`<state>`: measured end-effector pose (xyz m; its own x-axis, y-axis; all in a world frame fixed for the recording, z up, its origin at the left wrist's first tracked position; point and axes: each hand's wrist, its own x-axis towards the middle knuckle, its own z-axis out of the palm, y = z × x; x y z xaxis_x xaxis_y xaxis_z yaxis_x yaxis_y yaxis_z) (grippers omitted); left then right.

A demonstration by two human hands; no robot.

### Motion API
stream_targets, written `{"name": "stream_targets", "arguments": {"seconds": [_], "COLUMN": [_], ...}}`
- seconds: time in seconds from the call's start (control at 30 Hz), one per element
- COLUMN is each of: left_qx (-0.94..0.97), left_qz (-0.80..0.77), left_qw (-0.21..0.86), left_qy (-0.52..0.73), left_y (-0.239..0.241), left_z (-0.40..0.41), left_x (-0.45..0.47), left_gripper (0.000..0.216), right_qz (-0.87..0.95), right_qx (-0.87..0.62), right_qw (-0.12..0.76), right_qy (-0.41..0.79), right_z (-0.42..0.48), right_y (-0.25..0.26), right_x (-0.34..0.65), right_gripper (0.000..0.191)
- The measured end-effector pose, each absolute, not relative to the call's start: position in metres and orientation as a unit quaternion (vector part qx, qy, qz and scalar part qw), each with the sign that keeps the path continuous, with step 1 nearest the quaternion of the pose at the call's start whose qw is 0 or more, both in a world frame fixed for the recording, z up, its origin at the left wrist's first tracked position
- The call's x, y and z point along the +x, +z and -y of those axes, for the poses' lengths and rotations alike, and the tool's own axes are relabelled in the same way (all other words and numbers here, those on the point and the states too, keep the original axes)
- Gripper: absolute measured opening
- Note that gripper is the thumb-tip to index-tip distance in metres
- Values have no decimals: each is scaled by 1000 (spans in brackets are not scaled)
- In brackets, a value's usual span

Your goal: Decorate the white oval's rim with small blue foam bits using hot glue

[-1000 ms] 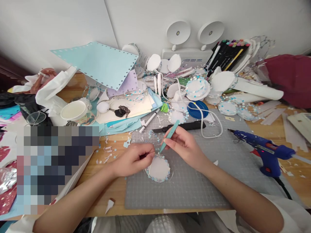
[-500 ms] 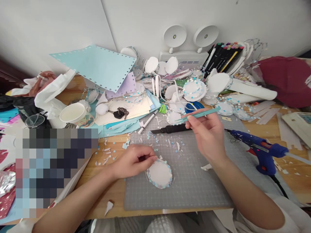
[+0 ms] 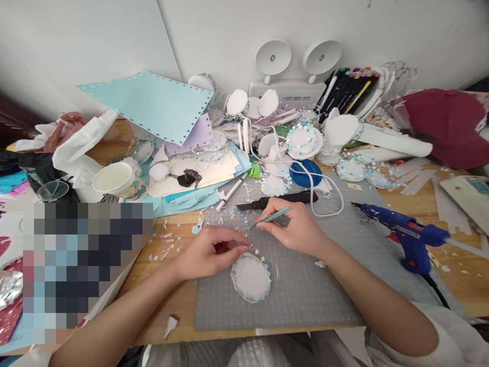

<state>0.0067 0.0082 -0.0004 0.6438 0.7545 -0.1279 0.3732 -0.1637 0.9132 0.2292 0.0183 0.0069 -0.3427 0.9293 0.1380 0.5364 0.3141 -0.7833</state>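
Note:
My left hand pinches the upper edge of a round white disc, which has small blue and white stars around its rim. The disc is over a grey cutting mat. In my right hand is a pair of teal tweezers, their tips pointing left and down toward loose star pieces. A black utility knife lies just behind that hand. Whether the tweezer tips grip a star is too small to tell.
A blue hot glue gun lies at the right with its cord. White discs and a white cable crowd the back, near a twin-head lamp. Paper sheets and a paper cup stand at the left; a maroon cap is far right.
My right hand has come down and left with the tweezers, from above the knife to the loose stars. The disc has shifted slightly down; my left hand stays on its edge.

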Motion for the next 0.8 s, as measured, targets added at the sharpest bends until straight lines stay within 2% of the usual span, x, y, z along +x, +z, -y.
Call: {"name": "stream_targets", "arguments": {"seconds": [0.23, 0.5, 0.8], "left_qx": [674, 664, 658], "left_qz": [-446, -438, -441], "left_qw": [528, 540, 539], "left_qy": [260, 276, 287], "left_y": [0, 3, 4], "left_z": [-12, -14, -15], "left_x": [9, 10, 10], "left_gripper": [26, 25, 23], "right_qz": [718, 794, 815], "right_qx": [-487, -461, -422], "right_qw": [362, 285, 296], "right_qy": [340, 277, 265], "right_z": [-18, -17, -16], "right_y": [8, 5, 2], "right_x": [232, 231, 228], "right_gripper": [6, 6, 7]}}
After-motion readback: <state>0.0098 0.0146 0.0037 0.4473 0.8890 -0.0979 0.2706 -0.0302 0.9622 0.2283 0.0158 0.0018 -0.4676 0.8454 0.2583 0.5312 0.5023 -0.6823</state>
